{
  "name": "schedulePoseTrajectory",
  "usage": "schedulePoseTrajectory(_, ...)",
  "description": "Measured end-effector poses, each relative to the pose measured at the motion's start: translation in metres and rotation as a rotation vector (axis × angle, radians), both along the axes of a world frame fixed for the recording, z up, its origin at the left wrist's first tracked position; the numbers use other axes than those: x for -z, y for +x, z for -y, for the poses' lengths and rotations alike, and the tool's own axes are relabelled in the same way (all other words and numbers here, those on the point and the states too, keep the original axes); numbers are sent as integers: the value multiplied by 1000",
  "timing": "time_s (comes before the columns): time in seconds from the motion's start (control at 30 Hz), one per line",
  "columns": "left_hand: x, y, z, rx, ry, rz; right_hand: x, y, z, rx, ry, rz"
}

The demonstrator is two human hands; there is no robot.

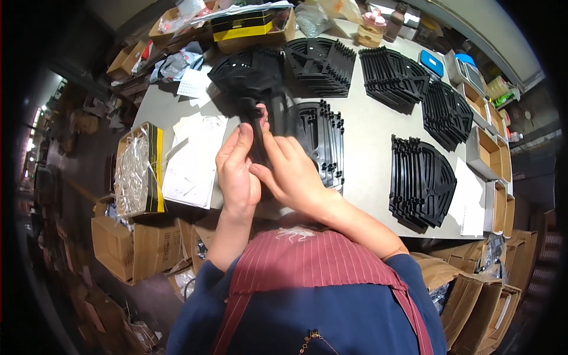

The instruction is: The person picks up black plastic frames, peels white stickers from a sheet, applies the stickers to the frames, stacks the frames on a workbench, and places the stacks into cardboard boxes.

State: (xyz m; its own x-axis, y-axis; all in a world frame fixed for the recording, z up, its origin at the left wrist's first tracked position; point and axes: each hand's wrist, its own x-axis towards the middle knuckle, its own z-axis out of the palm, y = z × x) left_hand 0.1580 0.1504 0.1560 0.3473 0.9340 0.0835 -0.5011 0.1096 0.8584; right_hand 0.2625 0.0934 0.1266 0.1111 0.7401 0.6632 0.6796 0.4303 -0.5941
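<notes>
Black part (256, 131), left hand (238, 168) wrapped round it, right hand (293, 168) half-curled, can't tell its grip
Pale counter (367, 142), kinda dim room (77, 171), five black stacks (421, 183) right of both.

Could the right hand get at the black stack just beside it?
Probably yes: nothing visible blocks the way from the right hand to the black stack, though that hand seems busy at the black part.
</notes>
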Motion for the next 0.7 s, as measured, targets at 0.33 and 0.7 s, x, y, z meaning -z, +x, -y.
schedulePoseTrajectory(0.33,-17,11,0,-4,182,-166,-44,80,58,-346,-283,-1220)
schedulePoseTrajectory(0.7,91,72,-60,95,337,-987,58,287,190,1221,-655,535)
